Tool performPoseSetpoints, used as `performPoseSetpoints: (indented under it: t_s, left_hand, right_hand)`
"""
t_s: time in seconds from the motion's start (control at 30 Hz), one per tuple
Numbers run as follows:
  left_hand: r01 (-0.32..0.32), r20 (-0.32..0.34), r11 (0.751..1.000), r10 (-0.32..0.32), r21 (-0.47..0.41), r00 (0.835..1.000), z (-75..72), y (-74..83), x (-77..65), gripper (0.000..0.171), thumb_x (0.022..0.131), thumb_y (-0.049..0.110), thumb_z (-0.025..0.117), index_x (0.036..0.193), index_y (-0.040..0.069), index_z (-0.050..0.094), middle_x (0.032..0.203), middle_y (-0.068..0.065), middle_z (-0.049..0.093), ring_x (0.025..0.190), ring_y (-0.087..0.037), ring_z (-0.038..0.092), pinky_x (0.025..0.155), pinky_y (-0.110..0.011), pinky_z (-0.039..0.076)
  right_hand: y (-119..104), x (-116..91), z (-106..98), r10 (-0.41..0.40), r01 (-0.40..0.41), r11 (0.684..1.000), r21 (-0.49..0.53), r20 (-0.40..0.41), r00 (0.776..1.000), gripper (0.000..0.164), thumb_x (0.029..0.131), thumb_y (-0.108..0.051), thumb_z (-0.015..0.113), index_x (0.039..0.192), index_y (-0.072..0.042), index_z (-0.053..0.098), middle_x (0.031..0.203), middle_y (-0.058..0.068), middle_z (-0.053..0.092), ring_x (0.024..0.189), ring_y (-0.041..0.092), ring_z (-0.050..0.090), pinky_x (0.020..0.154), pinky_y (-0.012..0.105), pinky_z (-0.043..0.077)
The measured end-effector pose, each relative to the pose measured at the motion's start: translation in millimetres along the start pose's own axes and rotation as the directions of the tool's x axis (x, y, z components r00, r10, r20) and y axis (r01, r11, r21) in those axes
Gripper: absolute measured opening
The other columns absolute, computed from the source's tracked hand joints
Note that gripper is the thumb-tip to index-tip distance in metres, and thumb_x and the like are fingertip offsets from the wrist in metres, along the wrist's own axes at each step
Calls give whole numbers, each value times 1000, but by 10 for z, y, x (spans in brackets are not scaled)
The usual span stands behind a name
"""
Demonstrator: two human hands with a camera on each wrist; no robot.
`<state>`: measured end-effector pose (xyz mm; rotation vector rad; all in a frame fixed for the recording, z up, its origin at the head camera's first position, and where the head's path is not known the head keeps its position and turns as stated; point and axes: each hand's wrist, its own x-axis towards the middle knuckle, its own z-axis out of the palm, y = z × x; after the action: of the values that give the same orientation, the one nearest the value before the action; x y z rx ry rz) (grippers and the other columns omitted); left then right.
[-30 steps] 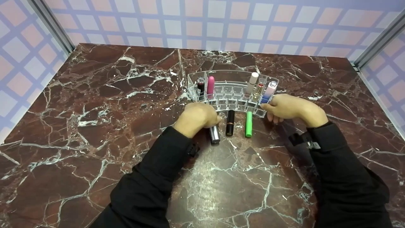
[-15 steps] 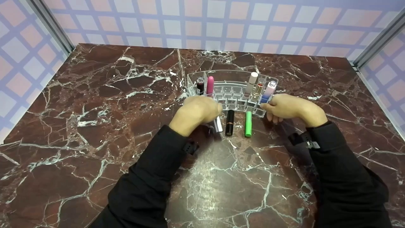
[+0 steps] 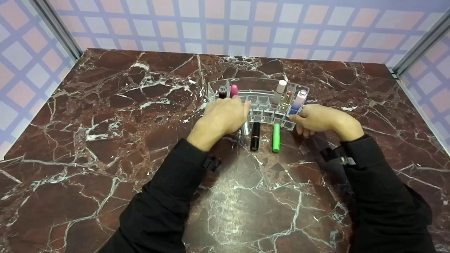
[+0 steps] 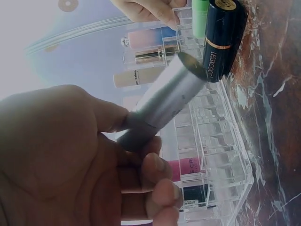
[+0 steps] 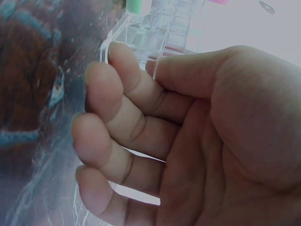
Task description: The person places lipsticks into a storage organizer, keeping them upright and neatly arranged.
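My left hand point(image 3: 223, 114) pinches a silver lipstick tube point(image 4: 171, 94) between thumb and fingers, tilted, close over the front left of the clear curved lipstick organizer point(image 3: 262, 83). In the head view the hand hides most of the tube. With thumb and index finger, my right hand point(image 3: 320, 119) grips the organizer's front right corner; its other fingers curl loosely. In the organizer stand a dark tube point(image 3: 222, 92), a pink tube point(image 3: 234, 90), a beige tube with a white cap point(image 3: 280, 92), a gold lipstick point(image 3: 287, 101) and a pink-to-blue tube point(image 3: 299, 102).
On the marbled table point(image 3: 267, 211), in front of the organizer, lie a black lipstick point(image 3: 255, 137) with a gold band and a green tube point(image 3: 276, 137). Checkered panels point(image 3: 242, 26) stand behind the table and at both sides.
The left hand has lifted the silver tube off the table and carried it away from the body, up over the organizer's front left. The right hand has stayed at its corner.
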<state>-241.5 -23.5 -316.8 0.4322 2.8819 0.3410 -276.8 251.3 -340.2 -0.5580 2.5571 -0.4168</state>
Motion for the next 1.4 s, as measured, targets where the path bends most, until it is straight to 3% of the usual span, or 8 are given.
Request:
performPoseSetpoints:
  t_s: [0.1, 0.2, 0.33, 0.47, 0.6, 0.73, 1.0, 1.4]
  left_hand:
    - [-10, -44, 1000, 10, -1, 999, 0, 1, 4, 54, 111, 46, 21, 119, 7, 57, 77, -1, 48, 64, -17, 49, 58, -31, 44]
    - [-15, -74, 1000, 15, 3, 997, 0, 1, 13, 61, 111, 46, 20, 139, 1, 49, 82, -3, 53, 68, -19, 52, 62, -32, 45]
    - [-21, -117, 1000, 23, 11, 993, 0, 0, 24, 66, 111, 47, 19, 150, -3, 38, 108, -14, 65, 82, -26, 61, 70, -36, 51]
    - [-25, -157, 1000, 25, 3, 987, 1, -1, 40, 68, 111, 48, 20, 153, -5, 33, 132, -20, 61, 96, -32, 65, 78, -40, 54]
    - [-29, -187, 999, 24, -26, 982, -2, 2, 53, 64, 110, 48, 22, 145, -2, 42, 121, -16, 63, 94, -30, 64, 79, -39, 53]
    - [-52, -244, 998, 41, -41, 969, 3, -6, 63, 54, 111, 46, 27, 132, 2, 51, 104, -10, 60, 84, -25, 61, 72, -36, 53]
    - [-144, -434, 988, 104, -62, 895, 22, -37, 93, 42, 110, 40, 39, 119, 3, 57, 98, -9, 62, 72, -22, 61, 60, -32, 53]
    - [-201, -498, 978, 151, -49, 854, 84, -82, 136, 39, 109, 38, 43, 124, 5, 58, 92, -8, 67, 60, -17, 51, 53, -28, 46]
  right_hand:
    - [-4, 0, -4, 1, -1, 1000, 0, -1, 1000, 50, 111, -29, 41, 81, -1, 69, 73, 7, 69, 65, 19, 66, 65, 35, 56]
    - [-4, 1, -3, 1, -1, 1000, 5, 0, 1000, 50, 111, -29, 41, 81, -1, 69, 73, 7, 69, 65, 19, 66, 66, 36, 56]
    - [-3, -1, 0, -2, 2, 1000, 3, -3, 1000, 51, 111, -30, 41, 80, -1, 70, 72, 6, 69, 64, 20, 67, 66, 36, 56]
    - [-6, -2, -2, -9, 9, 1000, -1, -6, 1000, 52, 111, -30, 40, 80, -2, 70, 72, 5, 70, 63, 19, 67, 66, 35, 56]
    - [-6, 0, -4, -9, 9, 1000, -3, -5, 1000, 52, 111, -31, 40, 80, -2, 70, 71, 5, 69, 63, 19, 66, 66, 35, 56]
    - [-5, 3, -4, -4, 4, 1000, 0, -2, 1000, 52, 111, -31, 40, 80, -2, 70, 72, 5, 69, 64, 18, 66, 67, 36, 56]
    - [-13, -5, -2, -1, 1, 1000, 8, -5, 1000, 51, 111, -31, 41, 81, -1, 70, 73, 6, 69, 64, 18, 66, 66, 35, 56]
    - [-12, -8, -9, -12, 12, 1000, -3, 3, 1000, 51, 111, -30, 39, 82, -1, 70, 73, 6, 70, 66, 19, 67, 67, 36, 56]
